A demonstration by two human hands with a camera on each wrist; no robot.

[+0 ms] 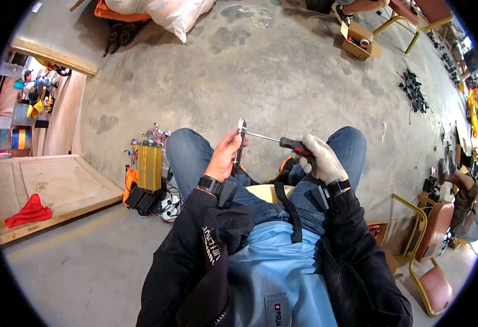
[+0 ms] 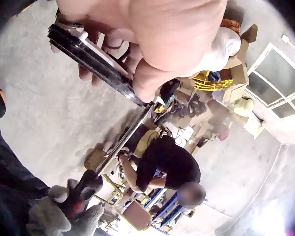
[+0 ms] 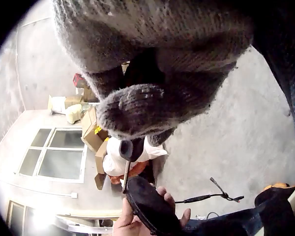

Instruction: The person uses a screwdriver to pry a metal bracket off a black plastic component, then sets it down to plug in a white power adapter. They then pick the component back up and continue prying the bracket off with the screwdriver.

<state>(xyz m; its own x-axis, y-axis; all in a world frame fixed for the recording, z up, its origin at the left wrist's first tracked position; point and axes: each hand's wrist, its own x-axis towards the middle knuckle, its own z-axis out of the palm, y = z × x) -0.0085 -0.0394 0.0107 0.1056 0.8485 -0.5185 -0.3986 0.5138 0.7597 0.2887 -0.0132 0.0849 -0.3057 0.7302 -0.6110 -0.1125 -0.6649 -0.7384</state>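
Note:
My bare left hand (image 1: 225, 155) grips a slim black part with rounded ends and a pale inner edge (image 2: 96, 64), held upright above my lap. From the right wrist side its broad black face (image 3: 152, 204) shows. A screwdriver (image 1: 293, 145) with a black and red handle lies in my right hand (image 1: 326, 158), which wears a grey knitted glove and wraps its fingers round the handle. The metal shaft (image 2: 123, 142) runs across to the left hand, with its tip right at one end of the black part. Glove fingers (image 3: 132, 110) hide most of the handle in the right wrist view.
Left of my knee stand a gold finned metal box (image 1: 150, 168) and tangled wires. A wooden panel (image 1: 59, 169) bears a red cloth (image 1: 30, 211). Ahead right are an open cardboard box (image 1: 361, 43) and a black cable heap (image 1: 413, 90). A chair (image 1: 435, 245) stands right.

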